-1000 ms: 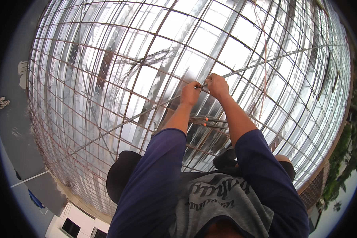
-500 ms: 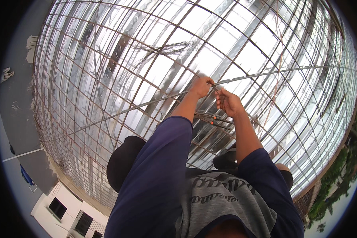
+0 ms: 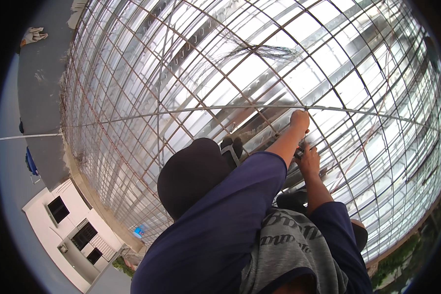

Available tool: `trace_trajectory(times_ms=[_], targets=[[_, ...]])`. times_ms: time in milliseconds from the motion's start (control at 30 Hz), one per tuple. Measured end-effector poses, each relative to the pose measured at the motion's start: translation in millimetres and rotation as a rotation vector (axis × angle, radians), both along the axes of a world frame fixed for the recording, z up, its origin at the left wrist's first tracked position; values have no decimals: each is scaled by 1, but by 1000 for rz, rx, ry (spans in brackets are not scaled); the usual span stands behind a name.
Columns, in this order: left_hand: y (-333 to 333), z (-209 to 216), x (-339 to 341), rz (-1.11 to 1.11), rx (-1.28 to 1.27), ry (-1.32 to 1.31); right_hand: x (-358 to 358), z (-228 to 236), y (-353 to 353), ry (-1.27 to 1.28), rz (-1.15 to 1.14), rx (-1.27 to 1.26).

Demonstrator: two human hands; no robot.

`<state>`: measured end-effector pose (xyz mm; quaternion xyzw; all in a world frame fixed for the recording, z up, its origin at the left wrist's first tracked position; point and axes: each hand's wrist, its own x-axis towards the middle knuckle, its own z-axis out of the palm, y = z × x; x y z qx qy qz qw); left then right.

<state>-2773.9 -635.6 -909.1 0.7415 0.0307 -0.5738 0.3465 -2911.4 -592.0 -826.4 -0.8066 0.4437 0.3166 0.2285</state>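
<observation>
- The rod (image 3: 250,106) crosses the grid (image 3: 225,77) from side to side.
- Left hand (image 3: 300,121): just on the near side of the rod, fingers curled close to a bar crossing; what they pinch is hidden.
- Right hand (image 3: 309,159): nearer the body than the left, farther from the rod, fingers bent at a dark tool (image 3: 299,152), partly hidden.
- Wire bundle (image 3: 274,53): beyond the rod, lying loosely across the grid.
- Metal sheets (image 3: 304,81): under the rod and grid, shiny and ribbed.
- Black-clad knee (image 3: 196,169): on the rod's near side, left of both hands.
- Foot (image 3: 232,148): between that knee and the rod.
- Grey wall (image 3: 39,100): past the rod's left end.
- White house (image 3: 61,228): nearer than the rod, far left.
</observation>
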Motion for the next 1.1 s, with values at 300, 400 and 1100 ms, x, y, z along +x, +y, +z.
trace_trajectory(times_ms=[300, 400, 1100], targets=[[27, -38, 10, -226, -115, -149, -15, 24, -31, -13, -63, 333], [13, -2, -10, 9, -87, 90, -39, 56, -89, 123, -208, 708], [2, 86, 12, 469, 15, 347, 105, 115, -145, 325, 278, 127]])
